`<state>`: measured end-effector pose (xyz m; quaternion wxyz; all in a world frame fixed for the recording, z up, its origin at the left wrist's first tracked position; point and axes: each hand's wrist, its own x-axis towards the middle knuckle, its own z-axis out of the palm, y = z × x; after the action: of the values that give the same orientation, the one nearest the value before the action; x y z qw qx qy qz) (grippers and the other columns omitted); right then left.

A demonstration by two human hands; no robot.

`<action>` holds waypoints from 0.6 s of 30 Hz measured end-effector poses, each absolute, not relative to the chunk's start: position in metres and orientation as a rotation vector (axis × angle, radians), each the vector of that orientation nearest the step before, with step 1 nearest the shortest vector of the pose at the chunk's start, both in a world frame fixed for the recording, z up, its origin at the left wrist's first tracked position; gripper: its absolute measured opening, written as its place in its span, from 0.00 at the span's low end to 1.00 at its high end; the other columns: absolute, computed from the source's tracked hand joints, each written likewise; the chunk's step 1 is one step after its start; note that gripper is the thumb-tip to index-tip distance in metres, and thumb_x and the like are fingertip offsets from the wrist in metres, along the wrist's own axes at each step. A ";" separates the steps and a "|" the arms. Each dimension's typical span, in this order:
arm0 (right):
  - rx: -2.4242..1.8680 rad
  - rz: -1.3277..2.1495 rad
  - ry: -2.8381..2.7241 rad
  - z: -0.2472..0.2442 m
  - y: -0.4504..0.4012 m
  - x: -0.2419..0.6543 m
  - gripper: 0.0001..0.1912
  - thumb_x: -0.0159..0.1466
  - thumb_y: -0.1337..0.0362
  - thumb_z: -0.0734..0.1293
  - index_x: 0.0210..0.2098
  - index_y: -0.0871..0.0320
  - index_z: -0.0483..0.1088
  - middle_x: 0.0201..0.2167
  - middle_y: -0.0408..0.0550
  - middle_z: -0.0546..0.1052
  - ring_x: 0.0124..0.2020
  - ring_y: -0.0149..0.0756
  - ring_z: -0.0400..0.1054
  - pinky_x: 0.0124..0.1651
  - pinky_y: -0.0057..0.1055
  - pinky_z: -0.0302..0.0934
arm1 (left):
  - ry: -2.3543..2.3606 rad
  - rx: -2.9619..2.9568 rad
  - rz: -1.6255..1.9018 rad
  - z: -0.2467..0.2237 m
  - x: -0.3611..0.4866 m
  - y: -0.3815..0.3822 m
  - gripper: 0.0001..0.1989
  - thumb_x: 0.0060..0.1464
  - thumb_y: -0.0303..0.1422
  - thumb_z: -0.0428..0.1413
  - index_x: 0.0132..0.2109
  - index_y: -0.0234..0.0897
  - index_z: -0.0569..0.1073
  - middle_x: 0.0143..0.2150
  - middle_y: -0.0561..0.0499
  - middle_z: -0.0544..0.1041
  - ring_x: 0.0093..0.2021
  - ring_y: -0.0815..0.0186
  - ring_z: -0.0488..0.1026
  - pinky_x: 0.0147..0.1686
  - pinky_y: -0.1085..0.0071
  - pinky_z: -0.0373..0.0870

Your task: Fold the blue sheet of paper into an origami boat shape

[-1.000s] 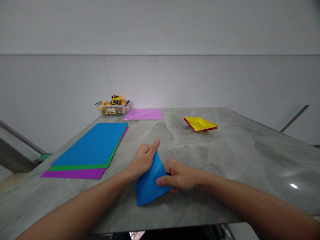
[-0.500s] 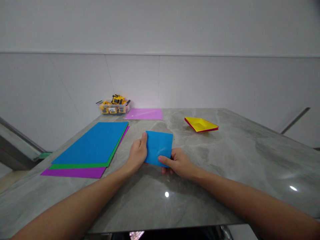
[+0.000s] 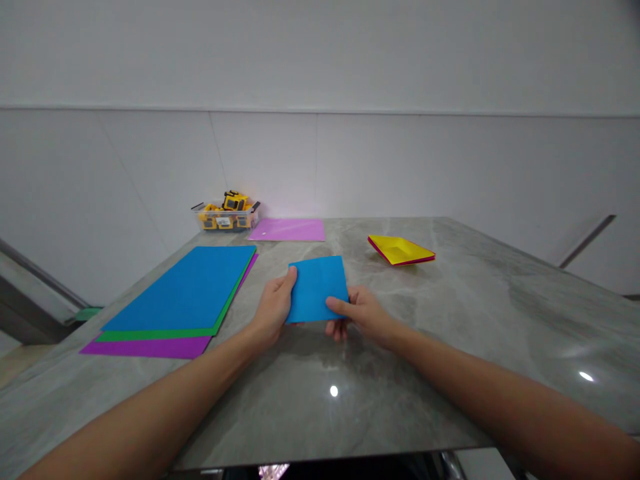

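Observation:
A small blue square of folded paper (image 3: 316, 288) is held between my two hands, above the near middle of the table. My left hand (image 3: 274, 301) grips its left edge, thumb along the front and fingers hidden behind. On the lower right corner my right hand (image 3: 361, 313) pinches it, thumb on top and fingertips showing below. To the left lie large sheets, a blue sheet (image 3: 185, 287) over a green sheet (image 3: 155, 335) and a purple sheet (image 3: 150, 347). Beyond my right hand sits a folded yellow paper shape (image 3: 401, 249) with a red underside.
At the back left of the grey marbled table (image 3: 480, 320) stands a clear plastic box (image 3: 215, 220) of yellow toy vehicles (image 3: 235, 201). Beside it lies a pink sheet (image 3: 287, 229). A pale wall (image 3: 380, 167) rises behind the table.
The blue folded paper has tilted, its right side rising slightly. My right hand has shifted a little up and to the right along with it; my left hand keeps its hold.

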<state>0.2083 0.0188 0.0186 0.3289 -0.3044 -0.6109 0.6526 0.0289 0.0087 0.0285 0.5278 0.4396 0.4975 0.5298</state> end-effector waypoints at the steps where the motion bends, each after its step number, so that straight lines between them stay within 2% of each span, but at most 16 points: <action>1: -0.882 1.621 -1.483 0.017 0.026 0.210 0.23 0.53 0.46 0.72 0.28 0.61 0.67 0.18 0.45 0.75 0.15 0.29 0.67 0.18 0.23 0.58 | 1.161 1.055 1.293 0.028 0.027 0.011 0.25 0.48 0.55 0.57 0.24 0.36 0.66 0.14 0.55 0.67 0.13 0.70 0.65 0.12 0.75 0.61; 5: -0.960 1.513 -1.134 0.016 0.051 0.225 0.22 0.48 0.51 0.75 0.23 0.58 0.62 0.12 0.36 0.64 0.13 0.24 0.58 0.15 0.21 0.50 | 1.003 1.011 1.232 0.032 0.022 0.014 0.21 0.52 0.48 0.57 0.28 0.33 0.70 0.22 0.47 0.76 0.22 0.64 0.76 0.23 0.72 0.72; 9: -0.816 1.668 -1.146 0.021 0.058 0.239 0.21 0.46 0.57 0.75 0.19 0.57 0.57 0.09 0.31 0.52 0.11 0.21 0.46 0.15 0.21 0.43 | 1.055 0.925 1.222 0.032 0.021 0.016 0.16 0.53 0.43 0.56 0.32 0.32 0.71 0.28 0.47 0.77 0.25 0.62 0.78 0.25 0.70 0.74; 13: -0.829 1.778 -1.380 0.022 0.054 0.241 0.20 0.48 0.55 0.73 0.17 0.58 0.59 0.09 0.32 0.52 0.12 0.21 0.45 0.15 0.22 0.42 | 1.174 1.020 1.259 0.027 0.021 0.018 0.13 0.50 0.39 0.60 0.37 0.33 0.73 0.32 0.49 0.76 0.25 0.66 0.75 0.23 0.72 0.71; 18: -1.014 1.590 -1.551 0.016 0.053 0.233 0.19 0.48 0.52 0.74 0.21 0.60 0.66 0.12 0.37 0.62 0.13 0.23 0.52 0.15 0.23 0.47 | 1.011 1.089 1.073 0.025 0.023 0.015 0.18 0.43 0.39 0.65 0.39 0.32 0.76 0.31 0.46 0.78 0.29 0.64 0.75 0.27 0.72 0.70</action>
<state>0.2328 0.0528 0.0161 0.3429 -0.3903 -0.5967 0.6116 0.0235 0.0147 0.0248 0.6086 0.4715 0.4376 0.4645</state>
